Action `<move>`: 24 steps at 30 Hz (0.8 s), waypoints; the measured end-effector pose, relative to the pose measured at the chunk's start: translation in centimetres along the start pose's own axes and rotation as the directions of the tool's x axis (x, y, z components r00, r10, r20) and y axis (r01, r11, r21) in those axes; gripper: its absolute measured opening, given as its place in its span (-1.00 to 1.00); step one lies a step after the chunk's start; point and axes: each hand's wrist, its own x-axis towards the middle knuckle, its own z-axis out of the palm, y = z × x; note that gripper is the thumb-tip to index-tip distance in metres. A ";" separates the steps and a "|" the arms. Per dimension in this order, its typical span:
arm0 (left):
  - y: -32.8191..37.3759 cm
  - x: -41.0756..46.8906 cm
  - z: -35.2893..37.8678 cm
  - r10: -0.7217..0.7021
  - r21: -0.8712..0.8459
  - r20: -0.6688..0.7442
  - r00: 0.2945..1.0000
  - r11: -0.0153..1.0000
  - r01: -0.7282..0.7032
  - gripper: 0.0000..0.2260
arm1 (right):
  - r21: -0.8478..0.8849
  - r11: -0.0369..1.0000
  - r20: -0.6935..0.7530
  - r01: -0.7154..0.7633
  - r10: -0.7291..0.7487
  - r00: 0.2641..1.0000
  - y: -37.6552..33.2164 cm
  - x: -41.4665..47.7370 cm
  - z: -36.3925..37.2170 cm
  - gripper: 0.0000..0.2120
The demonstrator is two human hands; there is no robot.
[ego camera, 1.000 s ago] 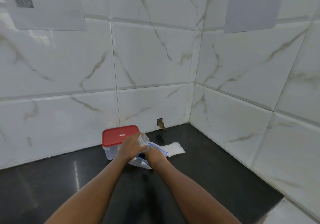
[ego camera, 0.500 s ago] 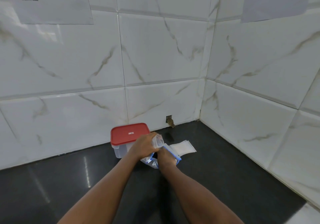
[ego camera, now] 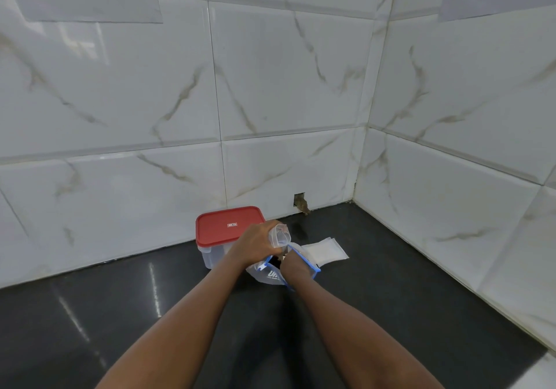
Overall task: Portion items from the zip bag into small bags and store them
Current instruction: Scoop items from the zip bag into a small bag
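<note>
zip bag [ego camera: 269, 275] near back edge of the tabletop [ego camera: 391, 298], mouth up. right hand [ego camera: 294, 265] sunk in it, fingers hidden, can't tell grip. left hand [ego camera: 255, 244] grips small bag [ego camera: 280, 236] just above the mouth.

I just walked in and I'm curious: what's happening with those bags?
A person is working at a dark counter. The left hand grips a small clear bag just above the zip bag. The right hand reaches into the open zip bag, with its fingers hidden inside. A red-lidded container stands behind them, and a flat pile of small bags lies to the right.
</note>
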 end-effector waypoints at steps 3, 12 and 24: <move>-0.5 0.6 0.1 0.016 -0.003 0.005 1.000 1.000 -0.016 -0.52 | 0.089 0.991 0.037 -0.098 0.095 0.995 -0.3 0.2 -0.3 -0.61; -1.5 0.6 0.5 0.042 -0.034 -0.005 0.999 0.999 -0.042 -0.51 | 0.082 0.988 0.030 -0.134 0.132 0.991 -0.6 1.2 0.2 -0.92; -1.8 1.2 0.3 0.077 -0.018 -0.001 0.997 0.997 -0.077 -0.55 | 0.485 0.838 0.058 -0.251 0.256 0.965 -0.9 2.7 1.5 -0.71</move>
